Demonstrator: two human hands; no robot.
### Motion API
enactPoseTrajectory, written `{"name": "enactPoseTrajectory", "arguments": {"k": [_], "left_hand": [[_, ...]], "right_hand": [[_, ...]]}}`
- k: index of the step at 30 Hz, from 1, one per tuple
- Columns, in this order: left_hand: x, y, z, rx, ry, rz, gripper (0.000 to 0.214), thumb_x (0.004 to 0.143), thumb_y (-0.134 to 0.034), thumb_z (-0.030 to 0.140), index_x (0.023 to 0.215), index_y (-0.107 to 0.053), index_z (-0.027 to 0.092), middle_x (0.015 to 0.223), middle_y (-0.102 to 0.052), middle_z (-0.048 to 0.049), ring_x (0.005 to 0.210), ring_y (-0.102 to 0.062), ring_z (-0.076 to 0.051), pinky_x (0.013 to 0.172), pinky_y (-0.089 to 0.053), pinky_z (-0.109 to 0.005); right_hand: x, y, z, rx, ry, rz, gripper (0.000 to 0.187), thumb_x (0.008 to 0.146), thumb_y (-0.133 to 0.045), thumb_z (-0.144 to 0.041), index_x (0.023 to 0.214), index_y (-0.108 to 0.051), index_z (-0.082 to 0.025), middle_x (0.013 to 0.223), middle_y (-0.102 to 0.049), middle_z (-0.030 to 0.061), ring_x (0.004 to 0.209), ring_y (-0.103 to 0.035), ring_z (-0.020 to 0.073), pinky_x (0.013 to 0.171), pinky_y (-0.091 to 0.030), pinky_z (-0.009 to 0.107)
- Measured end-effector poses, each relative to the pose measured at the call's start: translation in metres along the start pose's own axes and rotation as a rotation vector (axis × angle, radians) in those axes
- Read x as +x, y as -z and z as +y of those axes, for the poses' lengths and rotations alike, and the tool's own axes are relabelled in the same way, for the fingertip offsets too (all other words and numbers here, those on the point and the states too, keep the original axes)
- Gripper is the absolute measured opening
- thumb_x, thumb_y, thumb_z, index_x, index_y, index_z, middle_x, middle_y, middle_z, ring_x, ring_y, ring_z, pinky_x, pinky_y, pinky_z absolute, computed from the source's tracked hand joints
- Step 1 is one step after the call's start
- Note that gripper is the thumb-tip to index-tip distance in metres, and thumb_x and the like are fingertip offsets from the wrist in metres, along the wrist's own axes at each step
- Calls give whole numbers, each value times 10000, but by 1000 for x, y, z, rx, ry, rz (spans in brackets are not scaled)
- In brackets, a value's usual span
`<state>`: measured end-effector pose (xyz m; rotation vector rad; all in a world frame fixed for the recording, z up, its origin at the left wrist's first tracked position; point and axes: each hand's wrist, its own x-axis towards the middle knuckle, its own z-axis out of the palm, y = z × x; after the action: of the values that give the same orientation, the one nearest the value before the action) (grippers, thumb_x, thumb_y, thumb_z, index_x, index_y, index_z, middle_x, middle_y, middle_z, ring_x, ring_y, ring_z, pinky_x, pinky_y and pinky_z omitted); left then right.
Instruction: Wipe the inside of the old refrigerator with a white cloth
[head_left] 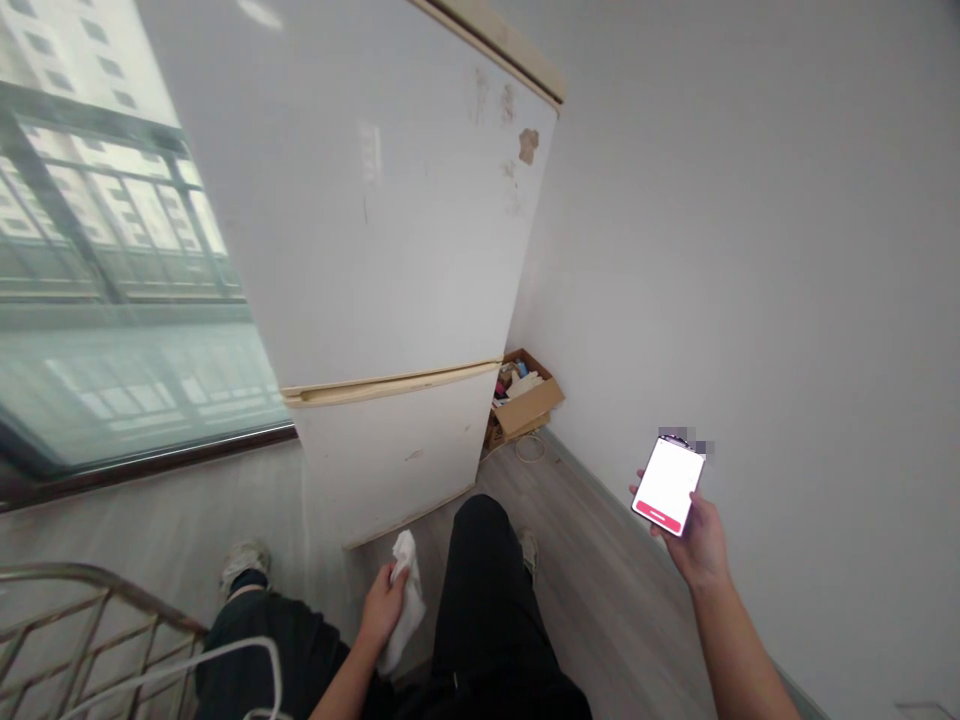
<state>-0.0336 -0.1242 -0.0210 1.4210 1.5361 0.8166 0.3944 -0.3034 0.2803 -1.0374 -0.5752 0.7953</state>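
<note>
Floor [592,575]: grey, wood-grained | far: white refrigerator [375,250] | right of it: cardboard box [532,405], base unclear | pale loop [530,462], just nearer | shoes [244,560], near

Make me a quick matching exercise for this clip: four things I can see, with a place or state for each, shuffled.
1. phone
2. white cloth
3. cardboard box
4. fridge

A. open, beside the fridge
B. in the left hand
C. bears a brown patch
D. in the right hand

Pairs: 1-D, 2-B, 3-A, 4-C
</note>
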Motion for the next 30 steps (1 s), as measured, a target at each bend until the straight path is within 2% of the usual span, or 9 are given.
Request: {"name": "enactPoseTrajectory", "arguments": {"k": [15, 20, 25, 28, 30], "left_hand": [[-2, 0, 2, 3, -6, -2, 530, 706, -408, 705, 830, -573, 217, 772, -685, -67, 794, -668, -295, 794, -510, -425], [-3, 0, 4, 3, -7, -1, 516, 706, -418, 708, 813, -564, 225, 747, -679, -58, 775, -664, -294, 781, -515, -427], [-3, 0, 5, 3, 0, 2, 514, 702, -429, 698, 813, -582, 220, 756, -688, -64, 797, -674, -305, 784, -519, -438], [-3, 0, 5, 0, 1, 0, 497, 700, -430, 681, 816, -581, 222, 761, -689, -64, 793, -676, -299, 788, -520, -433], [-3, -1, 5, -2, 1, -2, 489, 699, -425, 677, 815, -573, 226, 765, -688, -64, 793, -676, -296, 789, -518, -426]], "right_hand": [[-1, -2, 2, 11, 23, -23, 785, 779, -652, -438, 1495, -396, -242, 1275, -652, 156, 959, -708, 367, 344, -475, 249], [-1, -2, 3, 14, 16, -13, 750, 777, -655, -440, 1467, -442, -237, 1273, -656, 143, 947, -711, 362, 339, -471, 241], [-1, -4, 3, 18, 12, -8, 805, 769, -661, -463, 1498, -401, -241, 1303, -639, 152, 954, -709, 357, 339, -458, 228], [-3, -5, 0, 45, -18, -11, 803, 781, -650, -476, 1505, -398, -240, 1309, -634, 157, 973, -705, 348, 374, -479, 235], [-6, -5, -1, 76, -60, -27, 771, 804, -625, -498, 1500, -412, -245, 1329, -621, 160, 1015, -695, 343, 450, -535, 268]]}}
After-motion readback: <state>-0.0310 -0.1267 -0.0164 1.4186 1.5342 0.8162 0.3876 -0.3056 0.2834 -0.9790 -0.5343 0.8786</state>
